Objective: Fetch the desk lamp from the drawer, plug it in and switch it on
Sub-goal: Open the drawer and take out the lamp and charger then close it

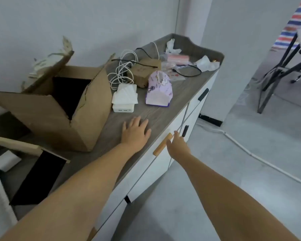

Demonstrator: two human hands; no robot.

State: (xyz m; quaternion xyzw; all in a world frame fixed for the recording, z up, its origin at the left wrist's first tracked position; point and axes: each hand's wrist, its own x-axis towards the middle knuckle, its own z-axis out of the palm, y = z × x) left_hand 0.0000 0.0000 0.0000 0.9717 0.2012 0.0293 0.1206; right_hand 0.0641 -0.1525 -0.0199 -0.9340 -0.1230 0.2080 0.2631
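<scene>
Grey walls and a grey floor frame a long white cabinet (pixel 165 164) with a wood-grain top (pixel 163 117) running away from me toward the far corner. On that top sit, from big to small, an open cardboard box (pixel 47 117) at the left, a purple tissue pack (pixel 159 91), a white power strip (pixel 123 106) under folded tissues with a coil of white cable (pixel 122 72) behind it, and a small brown box (pixel 145 72).

I cannot see the desk lamp anywhere; I judge it is inside the closed drawer (pixel 174 126) whose front sits just under the top's near edge. What matters for the coming pull is the tan wooden handle (pixel 162 144) on that front: its long axis runs along the cabinet's edge, diagonally up and right from where I look, and it lies directly ahead of my right side.

My right hand (pixel 176 145) is the nearer one, touching the handle's far end with fingers curling over it, not yet clenched as far as I can tell. That arm is stretched nearly straight, wrist low. My left hand (pixel 135 132) lies flat and released on the top, fingers spread, grasping nothing, bracing just beside the edge above the handle.

I reckon the drawer must come out toward me, squarely away from the front.
</scene>
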